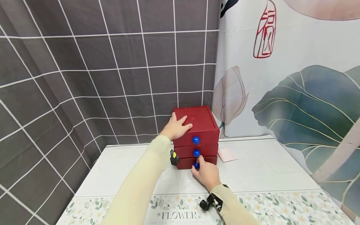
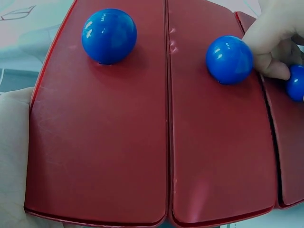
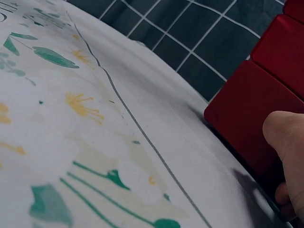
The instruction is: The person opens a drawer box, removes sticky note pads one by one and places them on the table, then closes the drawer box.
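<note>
Right hand [image 1: 207, 174] pinches lowest knob [image 1: 196, 165]; spread left hand [image 1: 175, 127] rests on drawer unit [image 1: 200, 116]; weak bracing could permit sliding.

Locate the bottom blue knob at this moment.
In the head view, the bottom blue knob sits directly below the middle knob, in the grip of the right hand; the left wrist view shows it at the right edge.

The head view looks down; closer wrist views share the drawers [image 2: 152, 128].

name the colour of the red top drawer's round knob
The round knob is blue, clearest in the left wrist view.
</note>
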Action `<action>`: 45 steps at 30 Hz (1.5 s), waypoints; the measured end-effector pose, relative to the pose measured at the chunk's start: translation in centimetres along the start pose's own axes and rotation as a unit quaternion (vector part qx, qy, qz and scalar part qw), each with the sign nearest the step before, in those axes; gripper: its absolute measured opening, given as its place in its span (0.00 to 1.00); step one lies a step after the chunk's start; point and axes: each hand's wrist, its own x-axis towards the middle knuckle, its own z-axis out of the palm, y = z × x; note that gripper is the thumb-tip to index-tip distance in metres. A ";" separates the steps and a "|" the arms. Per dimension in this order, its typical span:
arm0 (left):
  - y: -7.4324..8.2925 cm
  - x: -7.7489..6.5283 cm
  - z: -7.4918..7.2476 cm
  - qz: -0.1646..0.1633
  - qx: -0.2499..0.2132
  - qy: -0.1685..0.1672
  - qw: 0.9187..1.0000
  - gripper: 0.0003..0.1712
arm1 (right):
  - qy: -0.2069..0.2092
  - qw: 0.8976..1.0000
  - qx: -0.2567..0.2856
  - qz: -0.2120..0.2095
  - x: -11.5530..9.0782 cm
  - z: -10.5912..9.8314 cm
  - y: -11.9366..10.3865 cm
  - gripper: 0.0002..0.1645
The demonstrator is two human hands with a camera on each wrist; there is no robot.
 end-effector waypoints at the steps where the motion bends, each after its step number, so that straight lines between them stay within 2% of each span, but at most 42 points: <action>1: 0.0 0.0 0.0 -0.001 -0.001 0.000 1.000 0.42 | 0.000 1.000 0.001 -0.001 0.0 0.0 0.0 0.21; 7: -0.1 -0.2 -0.1 -0.006 -0.009 0.002 1.000 0.42 | -0.003 1.000 0.010 -0.003 -0.4 -0.4 -0.2 0.21; 27: 0.0 0.0 -0.1 0.007 0.000 -0.001 1.000 0.42 | -0.056 0.998 0.017 0.001 -2.4 -2.9 -0.7 0.23; 45: -0.1 -0.1 -0.3 0.009 0.000 -0.005 1.000 0.42 | -0.054 0.998 0.025 -0.038 -3.9 -4.2 -1.0 0.23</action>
